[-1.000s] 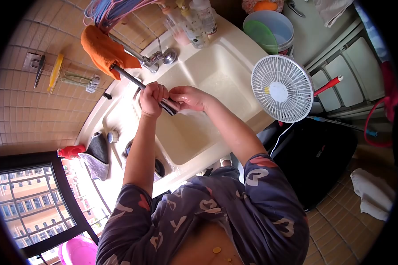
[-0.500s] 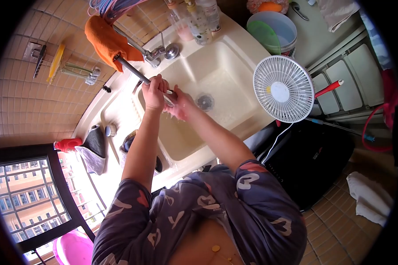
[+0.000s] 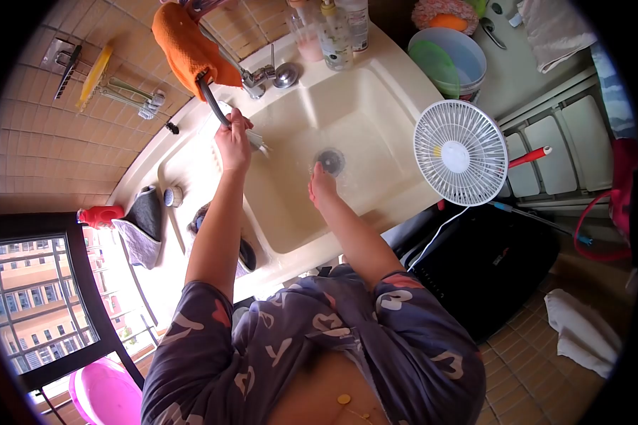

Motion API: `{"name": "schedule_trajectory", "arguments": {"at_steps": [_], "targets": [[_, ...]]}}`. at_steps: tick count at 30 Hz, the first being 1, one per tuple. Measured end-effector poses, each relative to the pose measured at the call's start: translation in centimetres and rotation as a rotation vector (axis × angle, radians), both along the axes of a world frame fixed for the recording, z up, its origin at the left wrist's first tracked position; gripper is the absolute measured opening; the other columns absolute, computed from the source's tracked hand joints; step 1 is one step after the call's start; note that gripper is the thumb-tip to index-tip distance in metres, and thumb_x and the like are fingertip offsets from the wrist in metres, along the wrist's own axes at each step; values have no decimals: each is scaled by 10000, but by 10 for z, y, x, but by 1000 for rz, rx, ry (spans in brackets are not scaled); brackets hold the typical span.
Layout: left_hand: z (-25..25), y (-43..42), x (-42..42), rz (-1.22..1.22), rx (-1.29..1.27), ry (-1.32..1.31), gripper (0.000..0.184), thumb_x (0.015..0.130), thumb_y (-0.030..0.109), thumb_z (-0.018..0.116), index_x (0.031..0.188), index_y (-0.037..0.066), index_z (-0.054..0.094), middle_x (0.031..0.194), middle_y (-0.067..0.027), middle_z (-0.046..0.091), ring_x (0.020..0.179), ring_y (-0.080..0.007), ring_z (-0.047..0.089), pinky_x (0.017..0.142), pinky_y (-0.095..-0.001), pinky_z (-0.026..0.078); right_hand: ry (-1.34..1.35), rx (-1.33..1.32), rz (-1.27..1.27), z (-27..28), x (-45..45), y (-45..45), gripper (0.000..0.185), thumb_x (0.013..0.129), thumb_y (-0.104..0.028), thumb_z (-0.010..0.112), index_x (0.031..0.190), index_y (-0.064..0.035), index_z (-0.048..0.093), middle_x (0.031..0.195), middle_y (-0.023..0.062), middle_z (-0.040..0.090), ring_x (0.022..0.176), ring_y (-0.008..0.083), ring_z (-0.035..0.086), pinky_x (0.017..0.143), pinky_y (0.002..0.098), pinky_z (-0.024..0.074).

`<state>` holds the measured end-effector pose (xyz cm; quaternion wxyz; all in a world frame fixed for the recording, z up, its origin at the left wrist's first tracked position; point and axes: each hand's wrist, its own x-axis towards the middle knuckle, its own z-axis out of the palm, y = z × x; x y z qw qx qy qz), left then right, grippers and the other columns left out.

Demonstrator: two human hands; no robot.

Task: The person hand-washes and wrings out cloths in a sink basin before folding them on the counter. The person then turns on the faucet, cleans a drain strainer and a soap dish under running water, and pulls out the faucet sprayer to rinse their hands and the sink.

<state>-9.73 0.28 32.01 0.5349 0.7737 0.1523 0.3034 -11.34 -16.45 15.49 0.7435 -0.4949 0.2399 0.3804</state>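
My left hand is wrapped round a grey faucet hose at the left side of the sink. The hose's spray end points into the basin, and water seems to come from it. An orange cloth covers the upper part of the hose, beside the chrome tap. My right hand is over the basin, just below the drain, apart from the hose. Its fingers are partly seen and look extended, with nothing visible in them.
Pump bottles stand on the sink's back corner. To the right are a white fan, a bucket and a black case. A brush and a grey cloth lie on the left ledge.
My right hand has moved away from the hose end, down and right over the basin. My left hand still grips the hose. The view has shifted slightly.
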Motion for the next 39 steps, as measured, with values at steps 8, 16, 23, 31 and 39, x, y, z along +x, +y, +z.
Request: {"name": "schedule_trajectory", "arguments": {"at_steps": [8,16,23,31,39], "targets": [[-6,-52,-22,-132,-338,17,488,1024,412,445,703,46,479,726,-79,580,724,-161,517,713,-303,412,144,300,-82,-14,19,18,770,968,-670,191,1187,-46,585,1359,163,514,1131,274,499,943,474,430],[-22,-75,-51,-205,-667,25,434,1015,395,481,735,68,426,731,-82,481,761,-201,480,802,-350,436,123,4,-123,-47,16,20,583,1009,-540,308,1306,-85,520,1296,128,579,1060,281,581,855,496,461],[-33,-80,-57,-240,-747,30,437,1013,407,480,742,69,427,732,-79,479,768,-204,480,799,-349,432,130,-127,-136,-42,13,16,534,998,-514,347,1284,-94,510,1195,128,589,1033,304,583,858,534,472],[-46,-72,-47,-211,-701,101,419,1016,436,457,792,82,464,794,-84,545,791,-180,505,774,-321,420,29,2,112,-71,6,24,427,985,-371,405,1304,-99,489,1298,136,522,1038,315,571,826,560,487],[-46,-44,-63,-143,-518,187,347,1012,367,505,834,74,563,796,-26,591,803,-122,529,824,-274,400,-155,-300,421,-69,-10,34,308,952,-193,404,1171,-44,561,939,173,635,588,274,626,495,423,552]]}}
